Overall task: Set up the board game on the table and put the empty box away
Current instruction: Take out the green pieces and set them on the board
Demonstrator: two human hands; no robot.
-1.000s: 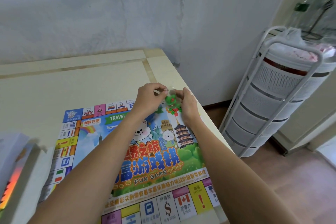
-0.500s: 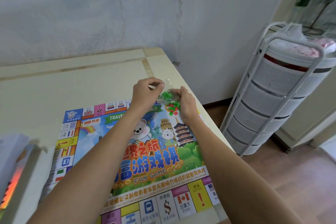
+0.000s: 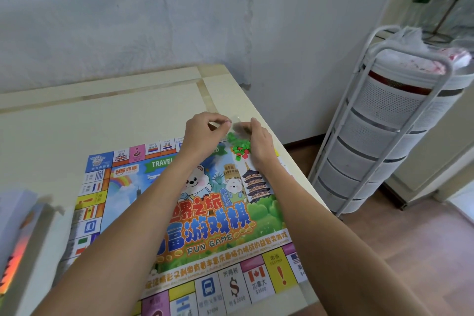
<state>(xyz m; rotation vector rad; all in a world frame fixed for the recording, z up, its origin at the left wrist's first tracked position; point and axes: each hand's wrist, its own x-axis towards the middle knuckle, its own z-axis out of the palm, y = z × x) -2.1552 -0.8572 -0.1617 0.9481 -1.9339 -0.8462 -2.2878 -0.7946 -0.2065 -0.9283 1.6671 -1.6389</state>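
Both hands pinch a clear bag (image 3: 234, 124) at the board's (image 3: 179, 213) far edge: left hand (image 3: 202, 133) and right hand (image 3: 259, 141) at its mouth; green and red pieces (image 3: 239, 147) lie beneath; better to tip slowly, keeping pieces on the board; the box (image 3: 18, 238) waits far left.

both hands (image 3: 202, 133) (image 3: 259, 143) pinching a clear bag (image 3: 236, 126), green and red pieces (image 3: 239, 147) over game board (image 3: 179, 213), table (image 3: 102, 123)

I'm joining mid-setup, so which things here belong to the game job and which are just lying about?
Job: game board; clear bag pinched by left hand and right hand; green and red pieces; box; table.
Lying about: white tiered rack.
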